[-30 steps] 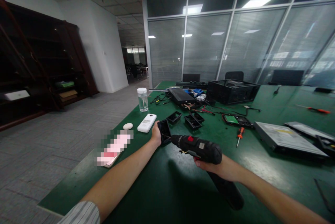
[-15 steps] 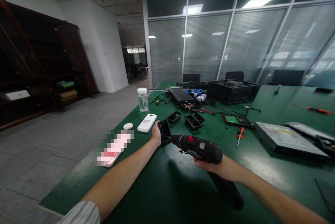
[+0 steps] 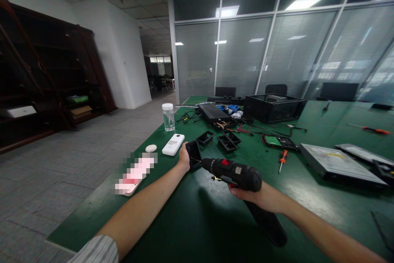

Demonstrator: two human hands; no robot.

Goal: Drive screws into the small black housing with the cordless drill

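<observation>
My left hand (image 3: 184, 158) is closed on the side of a small black plastic frame (image 3: 193, 154), tilted up off the table with its hollow side toward the drill. My right hand (image 3: 261, 197) is wrapped round the handle of a black cordless drill (image 3: 235, 172) with a red switch on its body. The drill points left, its bit reaching into the hollow of the frame; whether the tip touches a screw is too small to tell. Just beyond lie similar black frames (image 3: 227, 143), and another black frame (image 3: 205, 138) stands beside them on the green table (image 3: 172, 213).
To the left are a white power bank (image 3: 173, 144), a round white object (image 3: 150, 148), a blurred-out phone (image 3: 135, 177) and a clear jar (image 3: 168, 117). On the right lie an orange screwdriver (image 3: 282, 160) and a silver disc drive (image 3: 338, 164). Behind stands a black case (image 3: 273, 109).
Almost nothing differs. Both hands, the frame and the drill keep their places, while the whole view shifts very slightly.
</observation>
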